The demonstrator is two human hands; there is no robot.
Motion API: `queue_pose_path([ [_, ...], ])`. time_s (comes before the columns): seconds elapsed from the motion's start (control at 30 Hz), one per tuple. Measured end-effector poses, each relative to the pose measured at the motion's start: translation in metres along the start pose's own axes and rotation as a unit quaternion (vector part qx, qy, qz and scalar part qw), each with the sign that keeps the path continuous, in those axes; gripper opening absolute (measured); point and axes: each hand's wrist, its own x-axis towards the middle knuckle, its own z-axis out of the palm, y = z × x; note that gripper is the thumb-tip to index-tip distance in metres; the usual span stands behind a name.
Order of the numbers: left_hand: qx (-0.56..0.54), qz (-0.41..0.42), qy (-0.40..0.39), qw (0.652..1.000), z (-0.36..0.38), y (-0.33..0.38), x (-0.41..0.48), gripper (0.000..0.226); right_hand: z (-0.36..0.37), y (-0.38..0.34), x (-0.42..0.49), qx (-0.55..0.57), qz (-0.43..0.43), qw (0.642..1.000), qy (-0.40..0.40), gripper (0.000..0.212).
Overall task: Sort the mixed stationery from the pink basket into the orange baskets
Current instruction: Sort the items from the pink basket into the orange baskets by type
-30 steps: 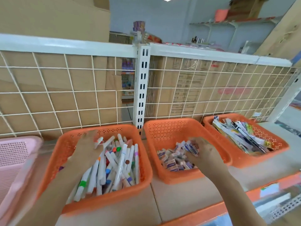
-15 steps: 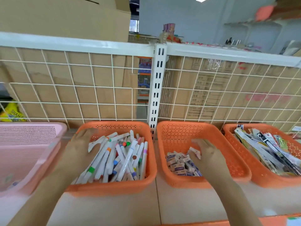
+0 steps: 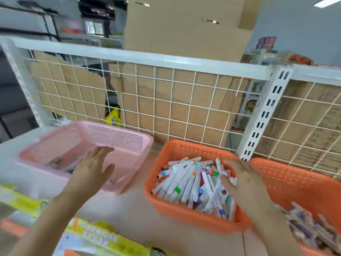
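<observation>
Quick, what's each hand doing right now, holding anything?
Left hand: open, empty, over the pink basket.
Right hand: open, empty, over the markers.

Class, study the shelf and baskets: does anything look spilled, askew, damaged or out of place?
The cardboard behind the wire grid is torn, leaving a jagged gap above the pink basket. No spill shows; the markers lie jumbled inside their orange basket.

white wire-grid shelf back [image 3: 166, 108], cardboard boxes [image 3: 184, 26] behind it, a ceiling light [image 3: 326, 1] above.
</observation>
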Motion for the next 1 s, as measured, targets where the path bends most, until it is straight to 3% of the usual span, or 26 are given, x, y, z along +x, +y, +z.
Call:
queue_pose_path([
  [0.17, 0.014, -0.026, 0.015, 0.999, -0.017, -0.053, 0.003, 0.035, 0.023, -0.053, 0.024, 0.014, -0.027, 0.999, -0.014, 0.029],
  [0.3, 0.007, -0.053, -0.007, 0.999, -0.027, -0.098, 0.014, 0.042, 0.045, -0.098, 0.041, 0.034, -0.047, 0.998, -0.037, 0.044],
  [0.4, 0.001, -0.045, -0.051, 0.998, -0.026, -0.133, 0.024, 0.043, 0.062, -0.135, 0.052, 0.021, -0.046, 0.998, -0.033, 0.033],
  [0.57, -0.016, -0.017, -0.136, 0.990, -0.018, -0.175, 0.041, 0.042, 0.096, -0.189, 0.062, 0.020, -0.049, 0.996, -0.076, 0.034],
  [0.8, -0.041, 0.006, -0.328, 0.944, -0.006, -0.198, 0.066, 0.052, 0.131, -0.243, 0.068, 0.001, -0.069, 0.968, -0.243, 0.045],
  [0.9, -0.046, -0.016, -0.392, 0.919, 0.002, -0.205, 0.075, 0.066, 0.137, -0.255, 0.072, -0.002, -0.051, 0.942, -0.331, 0.048],
  [1.0, -0.013, 0.002, -0.443, 0.897, 0.011, -0.205, 0.079, 0.076, 0.139, -0.262, 0.071, -0.081, -0.036, 0.898, -0.430, 0.049],
])
